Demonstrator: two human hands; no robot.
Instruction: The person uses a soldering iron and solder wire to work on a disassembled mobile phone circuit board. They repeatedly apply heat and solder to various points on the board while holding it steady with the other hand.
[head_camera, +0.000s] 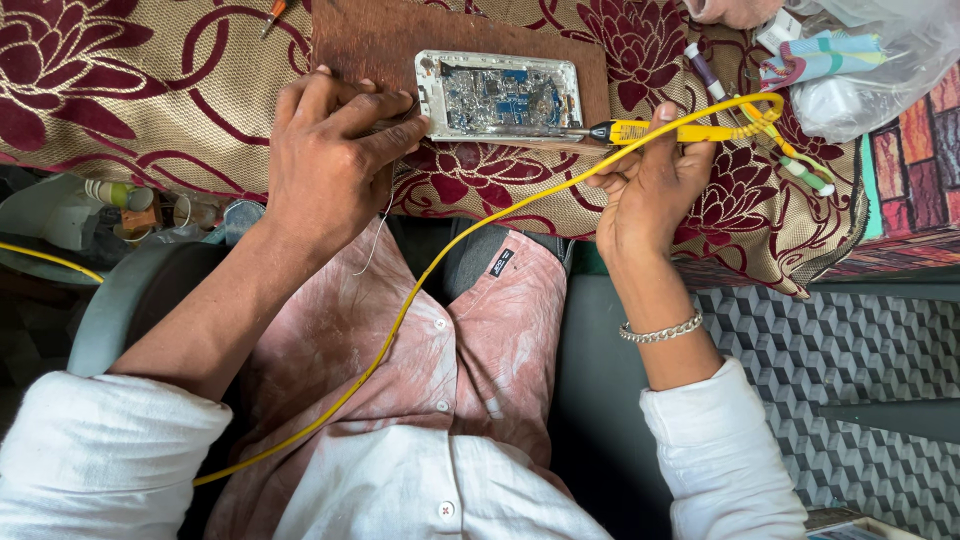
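head view | opened phone upper centre on brown board | left hand curled, pinning its left edge | right hand closed round yellow soldering iron, tip on circuitry (cord trails to lower left) | judgement: brace firmly, touch lightly, keep cord slack

Left hand: at about 10 o'clock, knuckles up, fingers curled and pressing at the left edge of the opened phone.
Opened phone: near 12 o'clock, back off, circuit board bare, lying on a brown board.
Right hand: toward 1 o'clock, closed around the yellow soldering iron, whose tip lies along the phone's lower edge.
Yellow cord: loops from the iron's right end and runs down toward 7 o'clock across the lap.
Worktop: draped in a maroon-and-tan floral cloth.
Wrist: a silver bracelet at 3 o'clock, above a white sleeve.
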